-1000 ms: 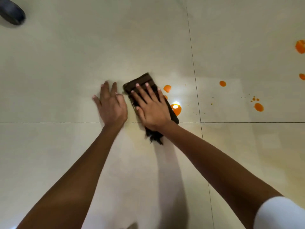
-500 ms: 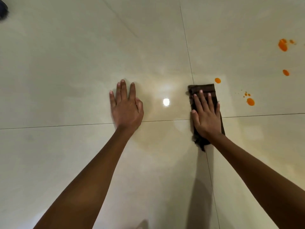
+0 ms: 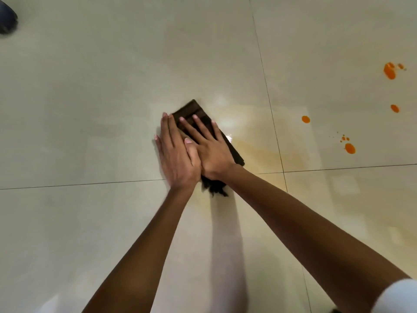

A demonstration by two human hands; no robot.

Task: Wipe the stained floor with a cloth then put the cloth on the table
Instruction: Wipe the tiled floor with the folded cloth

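Two grips, both flat, fingers straight: your right grip (image 3: 211, 152) presses the brown cloth (image 3: 191, 110) under its palm onto the floor (image 3: 90, 109); your left grip (image 3: 178, 154) lies against it. Orange drops (image 3: 349, 148) sit well right of the grips, unwiped. Likely best: sweep rightward, pressing evenly.

Floor (image 3: 90, 114) open on all sides; dark object (image 3: 7, 19) at far upper-left edge, well apart.
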